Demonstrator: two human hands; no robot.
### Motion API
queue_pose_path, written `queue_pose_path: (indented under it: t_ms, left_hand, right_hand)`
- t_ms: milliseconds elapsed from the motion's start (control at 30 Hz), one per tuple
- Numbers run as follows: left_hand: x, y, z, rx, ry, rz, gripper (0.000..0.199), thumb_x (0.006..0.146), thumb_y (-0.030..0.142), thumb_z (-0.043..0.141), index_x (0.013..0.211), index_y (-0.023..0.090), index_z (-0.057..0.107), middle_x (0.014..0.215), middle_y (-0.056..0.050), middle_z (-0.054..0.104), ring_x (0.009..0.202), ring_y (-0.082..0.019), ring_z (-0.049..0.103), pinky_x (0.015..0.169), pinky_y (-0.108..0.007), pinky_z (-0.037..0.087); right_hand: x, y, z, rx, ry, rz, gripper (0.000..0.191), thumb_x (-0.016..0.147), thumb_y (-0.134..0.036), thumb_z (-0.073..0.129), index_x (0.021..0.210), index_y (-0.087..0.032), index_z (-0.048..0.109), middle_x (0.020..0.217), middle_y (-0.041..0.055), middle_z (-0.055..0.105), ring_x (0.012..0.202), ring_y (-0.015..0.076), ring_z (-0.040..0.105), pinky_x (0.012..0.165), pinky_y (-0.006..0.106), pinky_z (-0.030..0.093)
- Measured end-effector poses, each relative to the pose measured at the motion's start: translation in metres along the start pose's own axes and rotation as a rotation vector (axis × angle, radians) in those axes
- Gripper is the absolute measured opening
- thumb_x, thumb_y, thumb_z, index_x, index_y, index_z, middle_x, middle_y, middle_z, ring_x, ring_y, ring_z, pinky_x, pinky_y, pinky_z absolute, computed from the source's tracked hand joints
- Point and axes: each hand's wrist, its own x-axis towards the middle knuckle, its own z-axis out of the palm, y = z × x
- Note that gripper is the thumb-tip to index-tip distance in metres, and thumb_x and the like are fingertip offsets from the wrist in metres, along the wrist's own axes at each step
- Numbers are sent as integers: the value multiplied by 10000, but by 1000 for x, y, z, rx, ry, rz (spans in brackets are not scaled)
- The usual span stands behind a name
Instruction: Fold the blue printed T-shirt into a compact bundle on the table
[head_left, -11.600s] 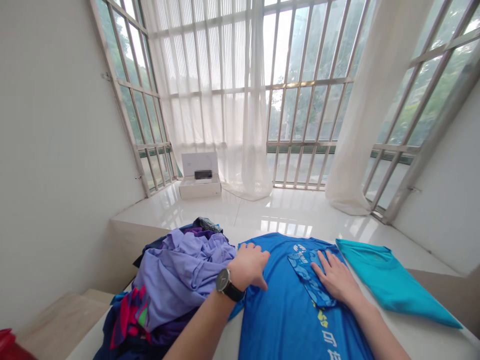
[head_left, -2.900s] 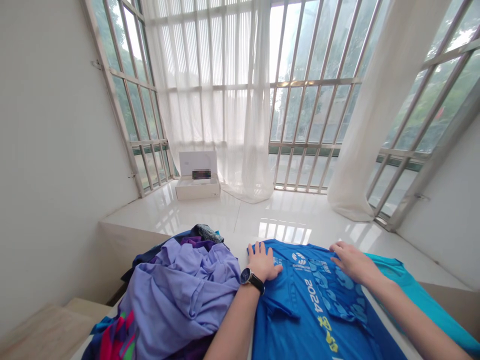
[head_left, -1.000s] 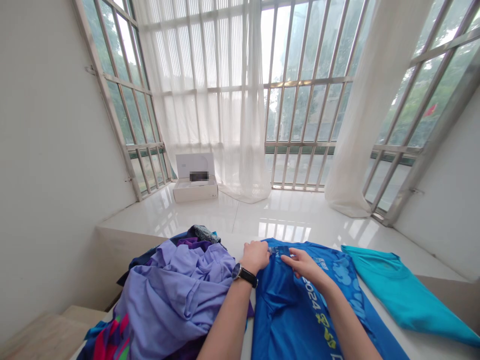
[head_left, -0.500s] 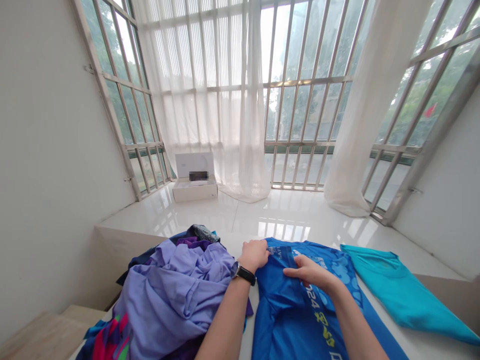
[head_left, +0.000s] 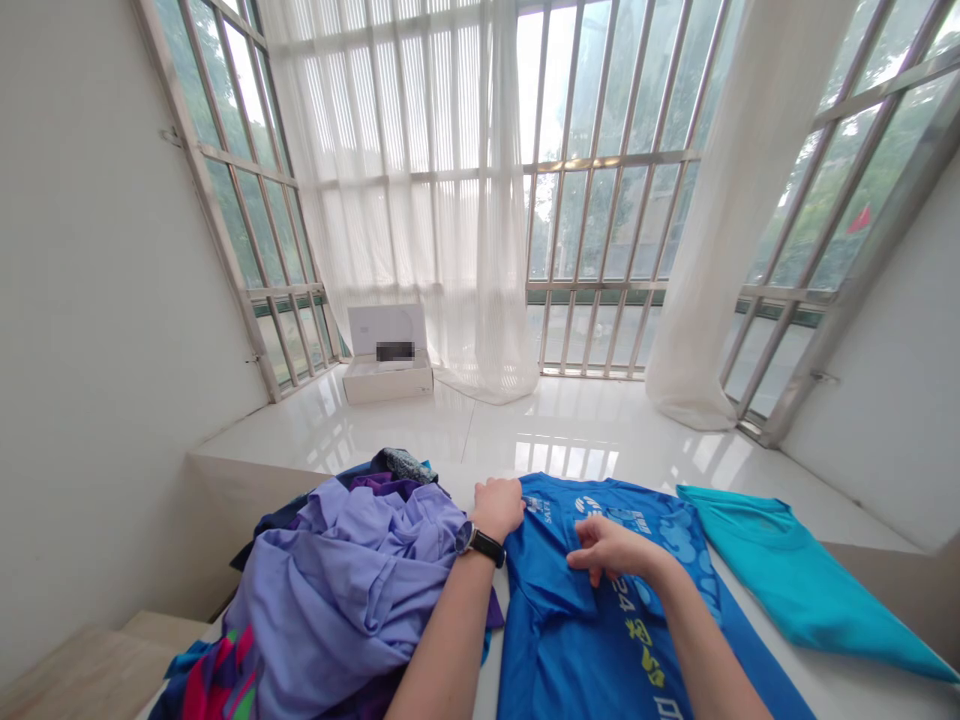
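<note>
L hand (head_left: 496, 506) grips blue tee (head_left: 568, 640) edge, R hand (head_left: 611, 550) pinches it.

You have two hands (head_left: 555, 535) in view and one wristwatch (head_left: 480, 545), on your left wrist. Along the near edge of the white ledge (head_left: 487, 690) you can count one blue T-shirt (head_left: 555, 640), one teal T-shirt (head_left: 787, 580) toward the right end, and one heap of clothes (head_left: 337, 590) at the left end. Past the ledge, you can see one white box (head_left: 388, 380) and two sheer curtains (head_left: 405, 200).
</note>
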Motion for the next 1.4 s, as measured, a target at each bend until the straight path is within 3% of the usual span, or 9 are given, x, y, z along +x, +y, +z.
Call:
queue_pose_path:
  t_ms: [200,367,567,667,800,933,1100,1400]
  left_hand:
    - [3,-2,2,3,-12,0,263,1000,362,541,1186,204,639,1196,-85,680,1155,-264,593,1003,-482,438]
    - [2,-3,2,4,21,-17,220,969,330,518,1144,284,645,1214,-82,698,1161,-311,576,958,-446,429]
    - [0,-5,3,0,28,-44,176,948,326,526,1071,314,652,1174,-69,711,1127,-293,572,925,-417,426]
    - [0,-4,2,-11,26,-44,167,953,322,538,1070,306,656,1173,-63,707,1133,-277,569,943,-414,423]
    - [1,-4,1,-28,9,-25,224,976,333,558,1136,216,663,1188,-83,693,1164,-276,576,1002,-475,419]
    - [0,-4,1,-38,7,-19,234,993,365,567,1145,219,670,1209,-79,683,1183,-264,579,1028,-490,425]
    - [0,-4,0,-27,17,-21,262,998,368,568,1153,174,652,1179,-76,666,1161,-256,590,1017,-496,442]
    - [1,-5,1,-10,-5,-27,223,987,361,582,1125,203,659,1179,-74,670,1165,-252,578,1011,-472,441]
  right_hand:
    - [1,0,-1,-14,-7,12,436,638,-420,802,644,-232,408,491,-75,518,564,152,674,380,171,327]
    - [1,-2,1,-17,11,30,407,688,-425,771,689,-242,408,473,-64,559,533,147,660,379,171,302]
    - [4,-4,8,-39,17,56,364,700,-425,767,693,-236,456,487,-33,607,494,150,648,376,186,305]
    - [8,-7,10,-53,83,26,341,767,-443,712,661,-226,472,500,-34,592,490,143,643,387,198,305]
    - [18,-11,15,-75,281,-24,283,887,-404,578,688,-217,502,482,-61,538,482,120,609,495,217,390]
    - [23,-13,20,-86,405,-36,215,871,-304,570,690,-229,482,473,-77,538,461,126,589,561,243,427]
    - [19,-15,17,-88,432,-49,192,851,-286,575,690,-242,481,430,-79,535,480,152,608,585,256,443]
    - [17,-13,17,-91,406,-21,182,842,-262,586,689,-243,490,436,-82,547,465,143,609,537,240,438]
